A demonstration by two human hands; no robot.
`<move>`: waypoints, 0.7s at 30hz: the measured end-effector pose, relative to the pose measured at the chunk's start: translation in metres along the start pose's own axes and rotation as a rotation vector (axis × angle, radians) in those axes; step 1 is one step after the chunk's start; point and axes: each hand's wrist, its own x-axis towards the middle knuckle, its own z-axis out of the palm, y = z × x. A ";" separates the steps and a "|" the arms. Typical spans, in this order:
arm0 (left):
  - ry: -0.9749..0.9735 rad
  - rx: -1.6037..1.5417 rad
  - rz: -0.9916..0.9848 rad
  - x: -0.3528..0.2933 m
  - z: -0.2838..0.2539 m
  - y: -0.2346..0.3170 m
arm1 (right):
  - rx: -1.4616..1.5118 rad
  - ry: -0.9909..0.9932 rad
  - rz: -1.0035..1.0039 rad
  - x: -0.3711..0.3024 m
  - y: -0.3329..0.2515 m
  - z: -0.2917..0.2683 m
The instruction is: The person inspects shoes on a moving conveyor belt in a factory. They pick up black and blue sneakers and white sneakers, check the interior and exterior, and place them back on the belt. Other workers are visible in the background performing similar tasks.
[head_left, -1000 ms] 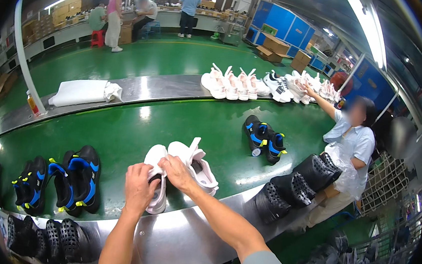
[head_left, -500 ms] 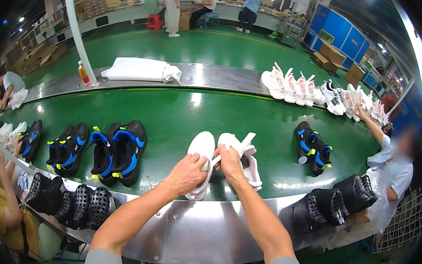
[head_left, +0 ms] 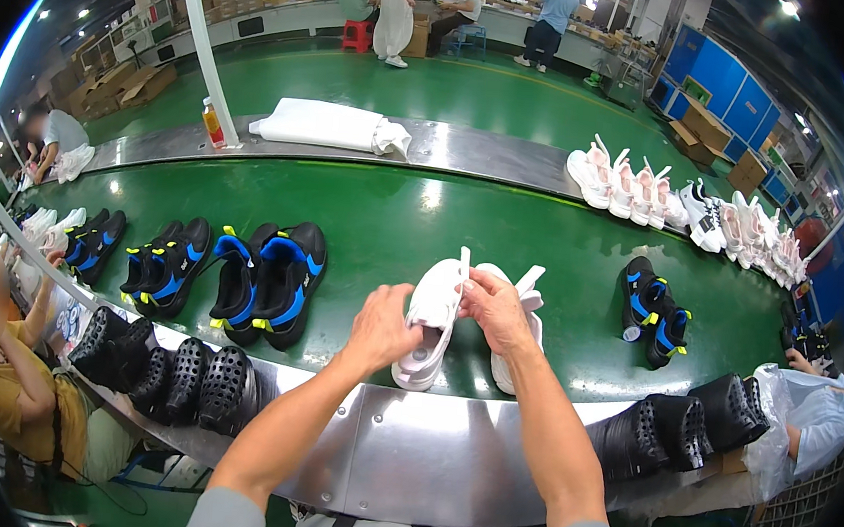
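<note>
A pair of white shoes stands on the green belt in front of me, toes pointing away. My left hand is closed on the left side of the left white shoe, its thumb by the opening. From the other side my right hand pinches that shoe's white strap, which stands upright, lifted off the upper. The right white shoe sits just beyond my right hand and is partly hidden by it. Its own strap also sticks up.
Black-and-blue shoes stand to the left, and another pair to the right. Black perforated shoe-shaped pieces line the metal edge. Across the belt lie a white bundle and white shoes. Co-workers sit on both sides.
My right hand now holds the left shoe's strap, which has risen upright and exposed the opening. The view has swung left. The right-hand co-worker's arm has withdrawn from the far white shoes.
</note>
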 end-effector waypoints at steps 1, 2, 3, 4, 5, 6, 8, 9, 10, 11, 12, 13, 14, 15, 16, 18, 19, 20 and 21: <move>-0.260 -0.072 -0.213 0.001 0.003 -0.005 | -0.034 -0.002 -0.009 0.001 0.001 0.002; -0.515 -0.151 -0.427 0.008 0.002 -0.004 | -0.019 0.000 -0.018 0.000 -0.002 0.006; -0.770 -0.231 -0.638 0.011 0.001 -0.004 | -0.024 -0.007 -0.034 -0.001 -0.004 0.007; -0.722 -0.335 -0.765 0.008 0.009 -0.009 | -0.029 -0.013 -0.052 -0.002 -0.006 0.008; -0.685 -0.478 -0.776 0.008 0.009 -0.013 | -0.035 -0.017 -0.068 -0.003 -0.009 0.008; -0.644 -0.616 -0.797 0.002 0.005 -0.022 | -0.090 -0.043 -0.080 -0.008 -0.015 0.013; -0.578 -0.813 -0.750 -0.005 -0.016 -0.030 | -0.198 -0.096 -0.105 -0.023 -0.036 0.020; -0.591 -0.860 -0.794 -0.003 -0.033 -0.019 | -0.218 -0.110 -0.108 -0.037 -0.048 0.027; -0.609 -0.841 -0.720 -0.011 -0.046 -0.028 | -0.230 -0.145 -0.108 -0.050 -0.060 0.040; -0.631 -0.826 -0.640 -0.016 -0.056 -0.034 | -0.247 -0.175 -0.111 -0.062 -0.072 0.052; -0.664 -0.721 -0.646 -0.009 -0.079 0.000 | -0.237 -0.166 -0.105 -0.076 -0.080 0.054; -0.628 -0.653 -0.511 -0.016 -0.087 -0.003 | -0.293 -0.191 -0.093 -0.087 -0.083 0.059; -0.616 -0.656 -0.459 -0.024 -0.091 -0.008 | -0.301 -0.207 -0.027 -0.099 -0.089 0.068; -0.611 -0.663 -0.404 -0.028 -0.090 -0.011 | -0.312 -0.213 0.042 -0.108 -0.091 0.072; -0.629 -0.571 -0.338 -0.031 -0.093 -0.012 | -0.332 -0.230 0.052 -0.114 -0.087 0.071; -0.662 -0.391 -0.190 -0.031 -0.108 0.001 | -0.404 -0.244 0.039 -0.128 -0.082 0.065; -0.653 -0.363 -0.097 -0.035 -0.107 0.002 | -0.440 -0.256 0.033 -0.135 -0.079 0.065; -0.637 -0.327 -0.013 -0.040 -0.108 0.002 | -0.467 -0.254 0.037 -0.140 -0.075 0.069; -0.621 -0.290 0.073 -0.044 -0.107 0.001 | -0.475 -0.268 0.037 -0.144 -0.070 0.072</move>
